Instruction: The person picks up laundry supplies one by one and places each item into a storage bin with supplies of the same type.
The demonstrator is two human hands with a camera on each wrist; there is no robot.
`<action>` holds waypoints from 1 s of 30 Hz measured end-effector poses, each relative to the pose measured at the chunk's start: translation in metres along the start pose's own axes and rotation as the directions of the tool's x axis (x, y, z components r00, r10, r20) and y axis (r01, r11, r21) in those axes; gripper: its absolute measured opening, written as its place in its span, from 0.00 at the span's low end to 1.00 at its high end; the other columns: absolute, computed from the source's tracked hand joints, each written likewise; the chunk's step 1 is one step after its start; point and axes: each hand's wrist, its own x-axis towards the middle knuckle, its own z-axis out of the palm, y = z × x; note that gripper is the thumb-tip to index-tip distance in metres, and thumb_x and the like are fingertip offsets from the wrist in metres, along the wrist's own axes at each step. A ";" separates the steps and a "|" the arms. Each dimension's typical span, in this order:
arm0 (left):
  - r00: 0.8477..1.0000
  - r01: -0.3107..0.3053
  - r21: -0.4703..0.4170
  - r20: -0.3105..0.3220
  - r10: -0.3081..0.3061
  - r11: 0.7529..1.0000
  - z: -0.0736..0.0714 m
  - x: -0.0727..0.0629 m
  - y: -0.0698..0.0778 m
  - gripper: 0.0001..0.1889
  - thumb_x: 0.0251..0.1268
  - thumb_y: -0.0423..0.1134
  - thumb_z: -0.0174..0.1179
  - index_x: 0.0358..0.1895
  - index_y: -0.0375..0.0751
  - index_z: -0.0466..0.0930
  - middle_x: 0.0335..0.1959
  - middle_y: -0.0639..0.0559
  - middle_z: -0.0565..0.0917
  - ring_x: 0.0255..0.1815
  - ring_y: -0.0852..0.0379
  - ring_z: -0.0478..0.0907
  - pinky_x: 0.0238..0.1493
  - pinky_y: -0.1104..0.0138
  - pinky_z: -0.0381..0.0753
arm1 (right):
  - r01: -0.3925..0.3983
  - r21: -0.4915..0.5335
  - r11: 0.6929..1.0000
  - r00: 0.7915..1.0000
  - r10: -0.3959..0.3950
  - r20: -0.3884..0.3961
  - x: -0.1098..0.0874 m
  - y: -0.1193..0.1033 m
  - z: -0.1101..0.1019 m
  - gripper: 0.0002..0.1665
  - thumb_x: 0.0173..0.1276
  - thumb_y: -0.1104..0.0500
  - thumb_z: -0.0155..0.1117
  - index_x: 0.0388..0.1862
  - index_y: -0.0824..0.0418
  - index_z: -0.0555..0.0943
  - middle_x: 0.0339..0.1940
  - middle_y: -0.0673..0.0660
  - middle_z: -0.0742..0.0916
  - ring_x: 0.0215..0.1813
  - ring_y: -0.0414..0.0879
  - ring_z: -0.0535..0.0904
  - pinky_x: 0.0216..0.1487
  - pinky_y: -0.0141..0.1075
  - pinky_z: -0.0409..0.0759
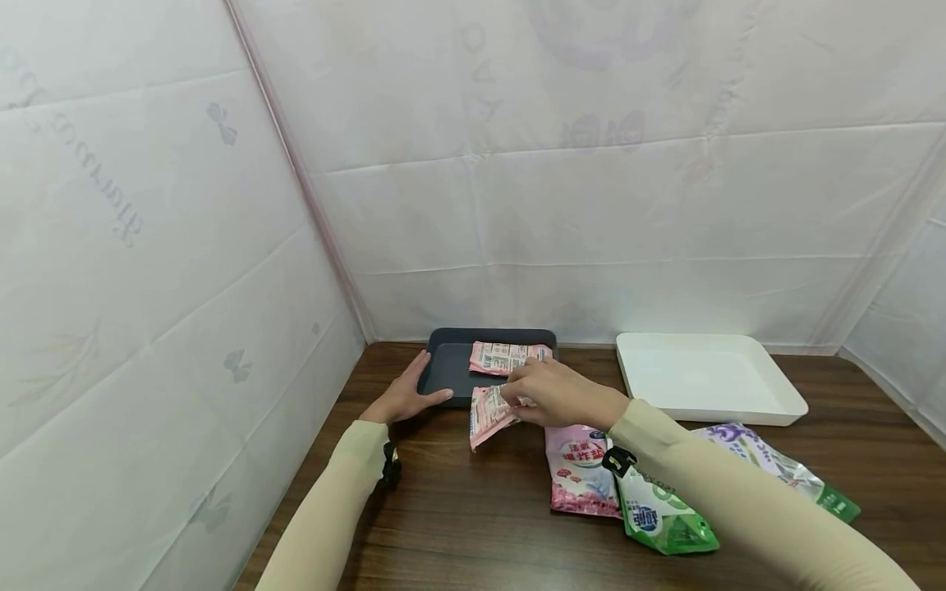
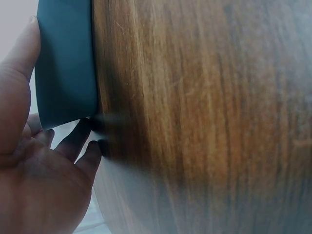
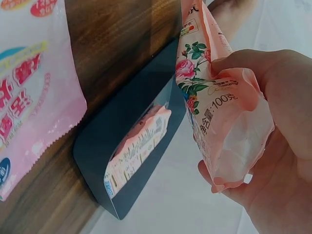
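A pink packet with a rose print (image 3: 202,105) is pinched between the thumb and fingers of my right hand (image 1: 557,392). In the head view the held packet (image 1: 488,417) hangs at the front edge of the dark grey tray (image 1: 449,369), tilted. Another pink packet (image 1: 497,357) lies inside that tray, towards its right side. My left hand (image 1: 405,397) rests at the tray's front left corner, thumb along the front and fingers spread along the left side. The left wrist view shows the fingers around the tray's wall (image 2: 66,63), with nothing gripped in the palm.
A white tray (image 1: 698,379) stands at the back right. Nearer, under and beside my right forearm, lie a pink bag (image 1: 580,488), a green and white pouch (image 1: 661,525) and a purple and green pouch (image 1: 750,443). White cloth walls (image 1: 591,222) enclose the wooden table (image 1: 458,509).
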 end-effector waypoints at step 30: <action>1.000 -0.015 0.005 0.009 0.015 1.000 0.001 0.000 0.003 0.55 0.68 0.61 0.65 0.85 0.40 0.40 0.86 0.42 0.39 0.84 0.36 0.41 0.77 0.38 0.50 | -0.050 0.014 0.999 0.994 0.051 -0.096 0.010 0.031 -0.008 0.06 0.74 0.57 0.68 0.34 0.49 0.83 0.48 0.52 0.88 0.52 0.52 0.81 0.53 0.50 0.76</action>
